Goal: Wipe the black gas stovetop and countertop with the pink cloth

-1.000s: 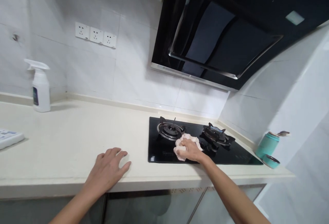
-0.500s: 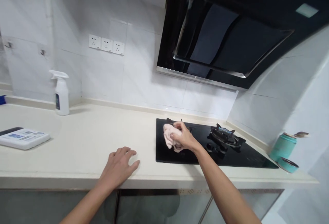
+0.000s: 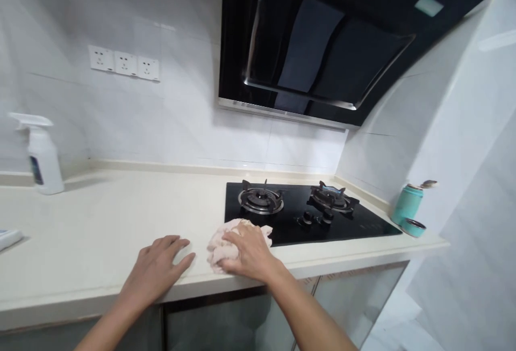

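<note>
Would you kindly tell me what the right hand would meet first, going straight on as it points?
Past its crumpled pale-pink cloth, probably the low cream ledge edging the white marbled wall, though depth is unclear.

Containers to either side, fixtures above

Well left of the right grip, a white trigger spray bottle with a dark label stands upright; lower on that side, a flat white object is cut off by the view's edge. Up and left, three white wall sockets sit in a row. Above and right of the grip hangs a black range hood. Well to its right stands a turquoise canister, with a shallow turquoise dish just beside it.
</note>
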### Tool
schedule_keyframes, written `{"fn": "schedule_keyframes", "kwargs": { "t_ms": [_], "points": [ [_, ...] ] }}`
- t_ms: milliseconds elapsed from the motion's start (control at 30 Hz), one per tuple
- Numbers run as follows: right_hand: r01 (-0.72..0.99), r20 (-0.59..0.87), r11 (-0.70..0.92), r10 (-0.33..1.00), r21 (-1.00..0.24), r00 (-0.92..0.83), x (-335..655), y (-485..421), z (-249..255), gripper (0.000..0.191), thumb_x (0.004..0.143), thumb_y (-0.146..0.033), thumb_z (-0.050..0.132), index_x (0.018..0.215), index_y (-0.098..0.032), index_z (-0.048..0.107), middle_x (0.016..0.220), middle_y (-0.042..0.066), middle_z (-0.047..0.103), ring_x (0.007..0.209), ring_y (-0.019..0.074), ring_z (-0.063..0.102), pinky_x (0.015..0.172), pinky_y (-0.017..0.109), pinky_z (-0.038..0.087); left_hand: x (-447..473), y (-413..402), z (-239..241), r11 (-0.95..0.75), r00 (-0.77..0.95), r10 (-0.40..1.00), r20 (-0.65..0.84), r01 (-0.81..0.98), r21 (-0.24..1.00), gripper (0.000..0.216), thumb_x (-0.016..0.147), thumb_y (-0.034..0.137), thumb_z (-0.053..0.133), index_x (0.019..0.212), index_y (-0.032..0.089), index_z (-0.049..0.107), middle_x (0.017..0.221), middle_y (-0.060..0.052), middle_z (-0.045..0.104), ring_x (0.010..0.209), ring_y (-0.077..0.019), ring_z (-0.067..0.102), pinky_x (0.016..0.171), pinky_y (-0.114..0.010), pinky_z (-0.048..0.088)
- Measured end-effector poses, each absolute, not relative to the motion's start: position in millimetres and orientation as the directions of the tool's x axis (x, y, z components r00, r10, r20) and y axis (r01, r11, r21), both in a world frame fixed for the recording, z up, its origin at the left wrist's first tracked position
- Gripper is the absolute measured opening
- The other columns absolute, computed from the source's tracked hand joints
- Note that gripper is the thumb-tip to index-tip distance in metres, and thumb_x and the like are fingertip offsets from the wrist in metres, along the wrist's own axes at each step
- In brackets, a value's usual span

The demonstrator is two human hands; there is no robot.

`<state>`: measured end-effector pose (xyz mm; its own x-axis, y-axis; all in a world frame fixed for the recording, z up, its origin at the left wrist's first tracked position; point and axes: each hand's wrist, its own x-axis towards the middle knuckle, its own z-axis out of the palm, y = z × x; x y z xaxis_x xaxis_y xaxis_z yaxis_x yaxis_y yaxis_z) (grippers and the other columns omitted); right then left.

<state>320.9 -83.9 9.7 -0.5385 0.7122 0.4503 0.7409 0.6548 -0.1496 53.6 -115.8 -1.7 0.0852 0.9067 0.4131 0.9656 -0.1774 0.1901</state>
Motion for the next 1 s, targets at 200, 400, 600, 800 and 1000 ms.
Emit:
{"fn": "schedule_keyframes", "kwargs": {
  "t_ms": [200, 400, 600, 800, 1000],
  "points": [
    [0.696, 0.541, 0.705, 0.643, -0.14, -0.542, 378, -98, -2, 0.048, 0.078, -0.057, 0.077, 0.116, -0.029, 0.068, 0.117, 0.006, 0.069, 0.115, 0.029, 0.058, 0.101, 0.045, 0.037, 43, -106, -10, -0.186, 0.101, 0.914, 0.392, 0.965, 0.185, 0.056, 0.092, 0.059, 0.043, 0.129, 0.027, 0.071, 0.143, -0.012, 0.064, 0.136, -0.0351, 0.055, 0.107, -0.052, 0.044],
    [0.863, 0.591, 0.463, 0.761, -0.203, -0.268, 478, -89, -2, 0.038, 0.082, -0.039, 0.069, 0.116, -0.023, 0.068, 0.125, 0.01, 0.071, 0.117, 0.0296, 0.061, 0.102, 0.042, 0.035, 39, -102, -12, -0.16, 0.087, 0.932, 0.353, 0.97, 0.184, 0.061, 0.092, 0.063, 0.04, 0.132, 0.028, 0.069, 0.146, -0.011, 0.062, 0.139, -0.0354, 0.052, 0.108, -0.053, 0.043],
    [0.988, 0.492, -0.013, 0.866, -0.156, 0.089, 611, -91, -10, 0.038, 0.088, -0.041, 0.059, 0.121, -0.026, 0.068, 0.119, 0.01, 0.072, 0.109, 0.0284, 0.065, 0.091, 0.036, 0.044, 36, -100, -15, -0.186, 0.101, 0.923, 0.372, 0.962, 0.199, 0.059, 0.092, 0.064, 0.043, 0.13, 0.028, 0.07, 0.145, -0.011, 0.063, 0.138, -0.0372, 0.053, 0.108, -0.054, 0.044],
    [0.83, 0.344, -0.485, 0.757, -0.275, 0.556, 707, -79, -1, 0.059, 0.092, -0.055, 0.051, 0.141, -0.023, 0.053, 0.125, 0.017, 0.067, 0.11, 0.034, 0.068, 0.086, 0.041, 0.051, 37, -99, -20, -0.193, 0.099, 0.904, 0.416, 0.962, 0.19, 0.057, 0.091, 0.063, 0.045, 0.127, 0.028, 0.072, 0.142, -0.011, 0.065, 0.136, -0.038, 0.055, 0.106, -0.054, 0.045],
    [0.718, 0.349, -0.58, 0.629, -0.385, 0.695, 708, -37, 12, 0.09, 0.091, -0.077, 0.035, 0.154, -0.012, 0.035, 0.137, 0.029, 0.059, 0.121, 0.0382, 0.064, 0.09, 0.047, 0.052, 39, -98, -17, -0.186, 0.099, 0.906, 0.411, 0.967, 0.177, 0.054, 0.091, 0.062, 0.046, 0.125, 0.031, 0.071, 0.141, -0.011, 0.065, 0.132, -0.0371, 0.056, 0.101, -0.052, 0.046]
  ]
}}
